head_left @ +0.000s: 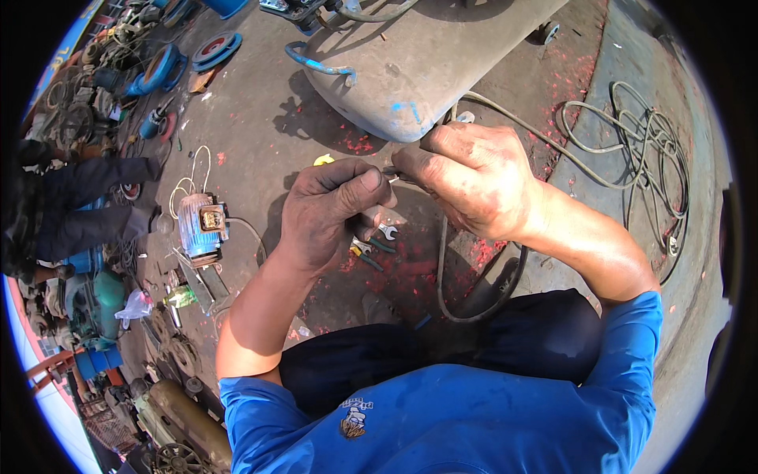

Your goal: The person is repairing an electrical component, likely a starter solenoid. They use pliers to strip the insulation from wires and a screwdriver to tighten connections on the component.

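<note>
A blue shirt and bent, dark-trousered knees are shown nearest. Ahead of them, the left hand is closed in a pinch, thumb against curled fingers, and the right hand is likewise clenched. A grey cable appears to be grasped by both; its end is partly hidden by the fingers, while a loop is hung below the right hand toward the knees. Beneath the left hand, an open-ended wrench and pliers with green and yellow handles are seen on the red-flecked ground. To the left, a blue motor is placed upright. Beyond the hands, a grey rounded body, fitted with a blue handle, is shown; to its right, coiled cord is spread. At far left, another person is partly seen.
</note>
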